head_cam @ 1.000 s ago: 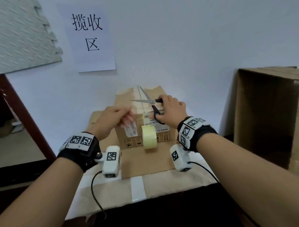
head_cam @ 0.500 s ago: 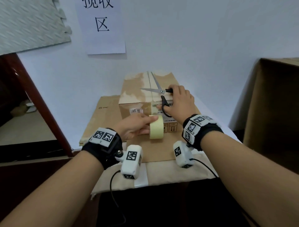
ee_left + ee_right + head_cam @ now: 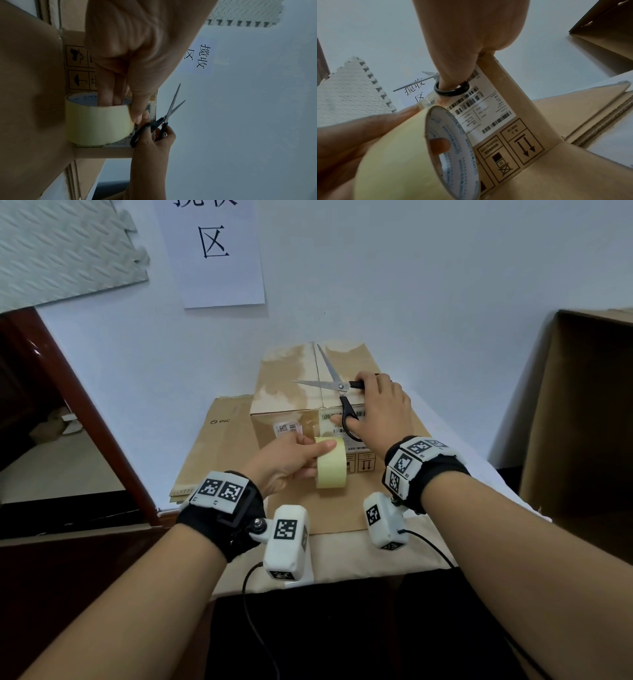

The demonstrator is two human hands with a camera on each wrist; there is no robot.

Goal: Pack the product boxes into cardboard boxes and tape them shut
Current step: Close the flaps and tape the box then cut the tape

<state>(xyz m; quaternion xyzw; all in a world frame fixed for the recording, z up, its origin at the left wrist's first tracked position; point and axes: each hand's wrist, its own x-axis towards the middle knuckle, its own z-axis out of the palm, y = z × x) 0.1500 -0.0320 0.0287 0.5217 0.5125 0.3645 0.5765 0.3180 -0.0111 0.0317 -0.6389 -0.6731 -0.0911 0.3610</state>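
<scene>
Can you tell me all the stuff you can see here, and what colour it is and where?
Closed brown cardboard box: one, on the table, by the wall.
Pale yellow tape roll: one, in front of the box.
Black-handled steel scissors: one, blades open, over the box top.
Flattened brown cardboard sheets: a stack, under the box.
White paper sign: one, on the wall.
Grey foam mat: one, upper left wall.
Large open brown carton: one, far right.
Left hand: grips the tape roll.
Right hand: holds the scissors.
</scene>
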